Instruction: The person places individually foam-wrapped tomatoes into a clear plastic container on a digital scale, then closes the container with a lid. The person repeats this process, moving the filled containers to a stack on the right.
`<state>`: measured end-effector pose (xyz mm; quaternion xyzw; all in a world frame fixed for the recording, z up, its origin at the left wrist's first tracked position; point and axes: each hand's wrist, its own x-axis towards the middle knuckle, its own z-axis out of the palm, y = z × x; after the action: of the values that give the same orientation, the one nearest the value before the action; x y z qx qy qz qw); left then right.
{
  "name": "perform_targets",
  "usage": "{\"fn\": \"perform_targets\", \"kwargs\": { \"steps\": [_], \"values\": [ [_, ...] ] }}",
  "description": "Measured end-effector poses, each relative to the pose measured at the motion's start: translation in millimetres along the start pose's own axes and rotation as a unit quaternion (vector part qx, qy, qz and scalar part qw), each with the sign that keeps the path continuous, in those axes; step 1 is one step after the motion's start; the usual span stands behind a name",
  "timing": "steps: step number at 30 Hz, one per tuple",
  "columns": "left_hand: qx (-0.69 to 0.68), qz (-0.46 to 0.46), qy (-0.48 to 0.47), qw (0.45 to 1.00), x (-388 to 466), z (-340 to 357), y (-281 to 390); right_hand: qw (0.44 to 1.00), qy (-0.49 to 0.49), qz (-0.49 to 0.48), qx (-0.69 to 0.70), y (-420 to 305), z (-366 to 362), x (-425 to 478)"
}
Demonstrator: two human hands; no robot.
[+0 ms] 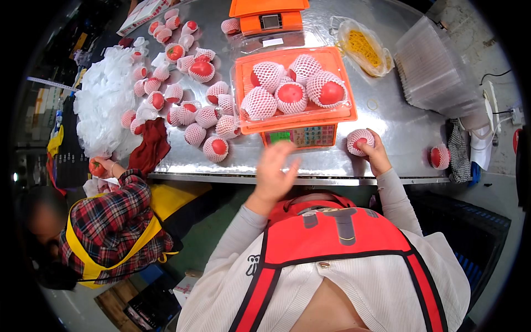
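My right hand is closed around a tomato in a white foam net, just above the steel table right of the scale. My left hand, blurred, hangs before the orange weighing scale with its fingers apart and nothing in them. On the scale's orange pan lies a clear plastic tray. Several net-wrapped tomatoes sit inside it. Part of the scale's keypad and lit display shows below the pan. More netted tomatoes lie on the table to the left.
A heap of white foam nets and a dark red cloth lie left. Beside them a co-worker holds a bare tomato. Rubber bands in a bag and stacked clear trays stand right. Another orange scale is behind.
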<state>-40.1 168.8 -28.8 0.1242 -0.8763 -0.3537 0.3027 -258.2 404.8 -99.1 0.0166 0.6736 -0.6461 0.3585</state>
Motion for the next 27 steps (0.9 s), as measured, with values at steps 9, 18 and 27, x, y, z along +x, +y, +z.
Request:
{"fn": "perform_targets", "kwargs": {
  "steps": [9, 18, 27],
  "values": [
    [0.286, -0.090, -0.073, 0.951, 113, -44, -33, 0.999, -0.009, -0.031, -0.014, 16, 4, 14],
    [0.290, -0.125, -0.123, 0.941, 129, -32, -54, 0.981, -0.023, -0.106, -0.158, 31, 2, 24],
    [-0.106, -0.215, 0.016, 0.971, 127, -53, -72, 0.980, -0.021, -0.110, -0.165, 29, 4, 26]
  ]
}}
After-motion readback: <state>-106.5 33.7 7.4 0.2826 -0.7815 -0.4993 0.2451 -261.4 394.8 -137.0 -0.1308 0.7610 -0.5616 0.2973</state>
